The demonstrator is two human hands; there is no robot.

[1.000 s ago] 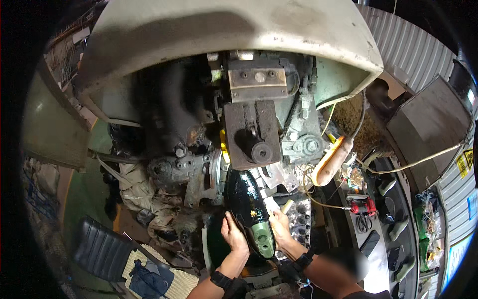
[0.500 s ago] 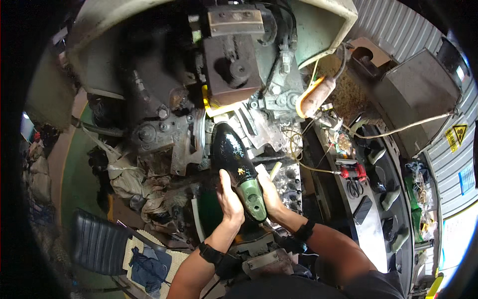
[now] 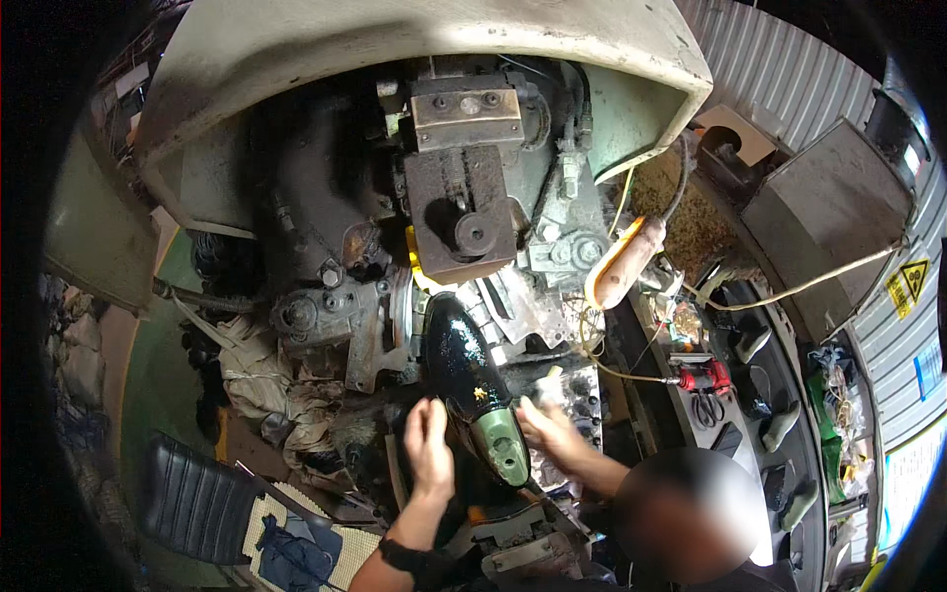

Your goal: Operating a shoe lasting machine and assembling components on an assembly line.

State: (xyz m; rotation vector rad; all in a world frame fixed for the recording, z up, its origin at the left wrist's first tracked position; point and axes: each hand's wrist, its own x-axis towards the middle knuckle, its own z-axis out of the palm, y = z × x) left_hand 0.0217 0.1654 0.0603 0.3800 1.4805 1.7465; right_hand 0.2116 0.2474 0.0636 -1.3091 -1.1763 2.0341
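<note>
A glossy black shoe upper (image 3: 461,350) is stretched over a green shoe last (image 3: 501,444), toe away from me and heel toward me. A small gold-coloured mark shows on the upper, and a dark hole on the last. My left hand (image 3: 431,452) is beside the left edge of the shoe, fingers loosely bent with nothing visible in them. On the other side, my right hand (image 3: 560,434) is slightly smeared, its fingers apart and close to the heel end; whether the fingertips touch is unclear. The toe lies under the machine's dark block (image 3: 459,212), among metal plates (image 3: 503,308).
A lit work lamp (image 3: 623,264) hangs right of the block. Farther right are a red air tool (image 3: 702,376), scissors (image 3: 706,407) and a rack with several lasts (image 3: 772,426). A black chair (image 3: 192,501) is at lower left. A blurred round patch (image 3: 688,515) covers my right forearm.
Both hands have come off the sides of the shoe, the left drawing out leftward and the right outward. The whole scene sits lower in view. The shoe keeps its place under the machine.
</note>
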